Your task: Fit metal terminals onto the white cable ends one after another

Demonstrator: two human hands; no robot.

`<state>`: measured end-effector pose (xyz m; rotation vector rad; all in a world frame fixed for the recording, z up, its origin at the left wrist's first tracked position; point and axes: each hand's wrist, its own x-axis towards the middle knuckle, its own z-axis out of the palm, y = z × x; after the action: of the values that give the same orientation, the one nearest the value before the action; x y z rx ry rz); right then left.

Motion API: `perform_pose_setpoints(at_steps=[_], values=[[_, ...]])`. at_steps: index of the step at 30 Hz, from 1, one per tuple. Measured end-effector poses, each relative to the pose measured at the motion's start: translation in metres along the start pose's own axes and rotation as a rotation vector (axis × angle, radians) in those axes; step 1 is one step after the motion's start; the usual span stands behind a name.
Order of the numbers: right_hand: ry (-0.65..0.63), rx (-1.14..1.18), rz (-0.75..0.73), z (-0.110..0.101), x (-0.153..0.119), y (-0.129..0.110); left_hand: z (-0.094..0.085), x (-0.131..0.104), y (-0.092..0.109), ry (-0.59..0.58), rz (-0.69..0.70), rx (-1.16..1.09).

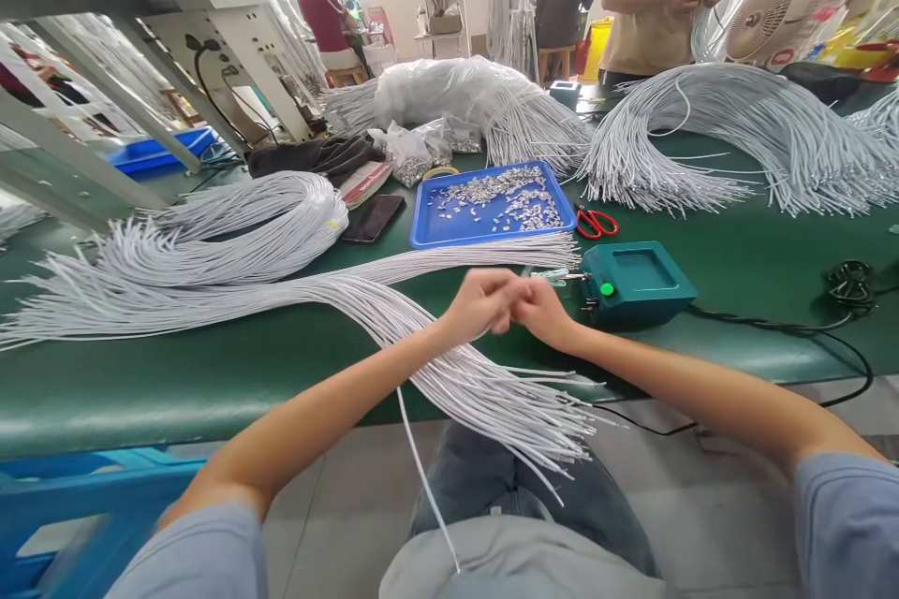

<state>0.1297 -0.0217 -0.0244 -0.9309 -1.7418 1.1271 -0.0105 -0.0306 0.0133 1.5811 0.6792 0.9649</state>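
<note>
My left hand [483,304] and my right hand [544,311] meet above the bench, fingers closed and touching. What they pinch is too small and blurred to make out. Just right of them sits a small green machine [636,281] with a round green button and a metal tip pointing at my right hand. Below my left forearm, a bundle of white cables [478,393] fans out over the bench's front edge. One single white cable [427,477] hangs down to my lap. Behind my hands, a blue tray [449,229] holds many small metal pieces.
Red-handled scissors [596,225] and a dark phone [374,218] lie beside the tray. Coiled white cable bundles [281,234] rest at left, with more cable bundles [737,126] at back right. A black cord [765,326] trails right. A co-worker [650,0] stands opposite.
</note>
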Motion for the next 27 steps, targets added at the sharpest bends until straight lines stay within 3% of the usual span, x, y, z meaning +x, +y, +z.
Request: perform_pose_setpoints(at_steps=[2, 5, 10, 14, 21, 27], values=[[0.213, -0.03, -0.06, -0.002, 0.001, 0.003, -0.013, 0.012, -0.012, 0.203, -0.15, -0.274], [0.405, -0.089, -0.216, -0.006, 0.004, 0.006, -0.022, 0.017, -0.021, 0.278, -0.219, -0.377], [0.249, -0.035, -0.248, -0.012, 0.008, 0.009, -0.018, 0.011, -0.021, 0.196, -0.23, -0.358], [0.211, 0.014, -0.261, -0.014, 0.006, 0.006, -0.017, 0.01, -0.02, 0.159, -0.256, -0.35], [0.297, -0.038, -0.303, -0.013, 0.003, 0.001, -0.017, 0.009, -0.02, 0.145, -0.25, -0.36], [0.372, -0.032, -0.193, -0.009, 0.0, -0.009, -0.015, 0.008, -0.02, 0.167, -0.248, -0.335]])
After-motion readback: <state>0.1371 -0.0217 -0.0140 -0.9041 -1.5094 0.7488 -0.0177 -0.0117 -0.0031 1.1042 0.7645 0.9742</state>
